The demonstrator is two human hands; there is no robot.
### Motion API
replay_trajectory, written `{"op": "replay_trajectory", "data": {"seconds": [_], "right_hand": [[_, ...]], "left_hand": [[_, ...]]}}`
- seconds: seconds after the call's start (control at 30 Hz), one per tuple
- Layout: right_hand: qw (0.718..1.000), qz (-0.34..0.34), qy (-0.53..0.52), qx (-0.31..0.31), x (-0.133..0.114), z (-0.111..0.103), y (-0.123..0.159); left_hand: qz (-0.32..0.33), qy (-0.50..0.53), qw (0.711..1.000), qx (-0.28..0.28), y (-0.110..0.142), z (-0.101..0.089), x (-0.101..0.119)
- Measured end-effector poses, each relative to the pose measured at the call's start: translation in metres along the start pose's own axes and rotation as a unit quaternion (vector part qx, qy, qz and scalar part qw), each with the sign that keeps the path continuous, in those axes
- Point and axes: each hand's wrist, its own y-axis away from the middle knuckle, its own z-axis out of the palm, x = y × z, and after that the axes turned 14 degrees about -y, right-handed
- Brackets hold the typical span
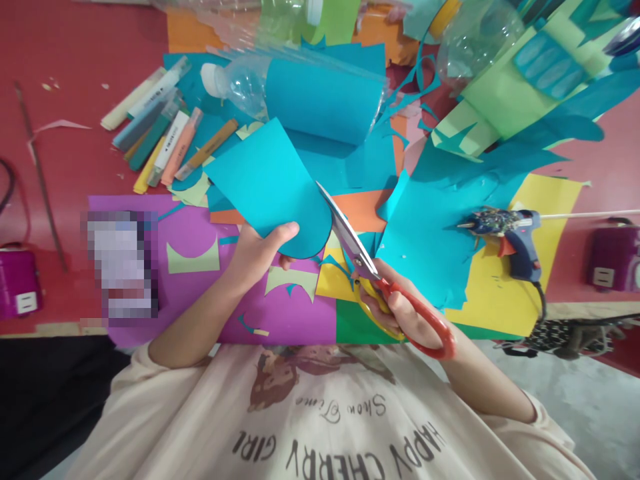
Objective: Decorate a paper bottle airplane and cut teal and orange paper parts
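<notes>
The bright-blue paper piece with one rounded end [273, 187] is raised before the chest, its lower edge pinched between the left hand's [263, 250] thumb and fingers. At its four o'clock, the right hand [407, 307] closes round red-and-yellow-handled steel scissors [363, 257], blades along the curve. Beyond, a dark-blue glue gun [523, 250] lies at three, slim pastel markers [173, 147] at ten, a clear plastic bottle with a blue-covered body [310, 97] at one.
</notes>
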Motion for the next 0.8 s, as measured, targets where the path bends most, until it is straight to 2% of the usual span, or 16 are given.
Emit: {"op": "replay_trajectory", "data": {"seconds": [0.6, 0.8], "right_hand": [[0.999, 0.029, 0.005, 0.045, -0.0028, 0.0033, -0.001], [0.998, 0.012, 0.016, 0.054, -0.0049, 0.0061, -0.0042]], "left_hand": [[-0.002, 0.002, 1.0, -0.013, -0.002, -0.0002, -0.0037], [-0.008, -0.006, 1.0, 0.006, -0.0019, 0.0008, -0.0012]]}}
